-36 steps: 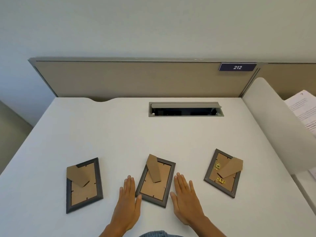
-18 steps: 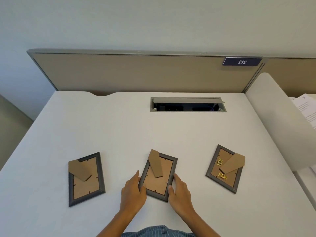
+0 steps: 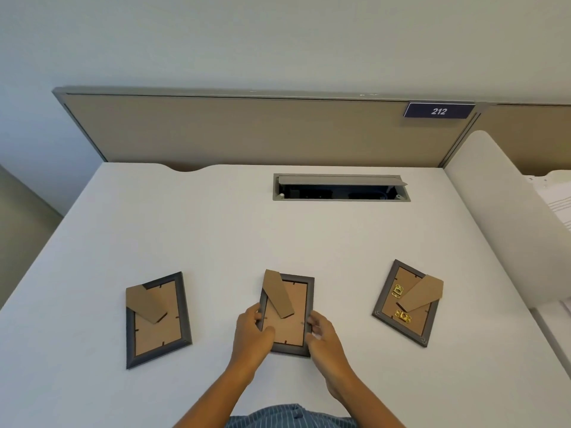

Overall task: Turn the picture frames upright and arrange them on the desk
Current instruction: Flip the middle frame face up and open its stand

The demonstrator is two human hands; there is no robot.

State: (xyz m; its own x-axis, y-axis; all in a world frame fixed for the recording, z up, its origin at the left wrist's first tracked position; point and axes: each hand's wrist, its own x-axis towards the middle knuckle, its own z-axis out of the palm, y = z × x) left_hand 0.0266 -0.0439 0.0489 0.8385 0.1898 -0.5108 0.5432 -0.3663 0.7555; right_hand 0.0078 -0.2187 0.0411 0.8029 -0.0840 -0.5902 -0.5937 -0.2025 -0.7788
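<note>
Three dark-framed picture frames show their brown cardboard backs and fold-out stands on the white desk (image 3: 216, 230). The middle frame (image 3: 292, 319) is gripped at its two long sides: my left hand (image 3: 251, 333) holds its left edge, my right hand (image 3: 324, 335) its right edge. It seems tilted slightly up off the desk at the far end. The left frame (image 3: 157, 322) lies face down to the left of my hands. The right frame (image 3: 408, 302) lies face down to the right, with small brass hangers on its back.
An open cable hatch (image 3: 341, 187) is sunk into the desk at the back. A tan partition (image 3: 247, 131) with a "212" sign (image 3: 438, 111) closes the far edge. A white side divider (image 3: 506, 223) bounds the right, with papers (image 3: 556, 199) beyond.
My hands went from lying flat beside the middle frame to gripping its two sides. The frame has turned straighter and begun to rise.
</note>
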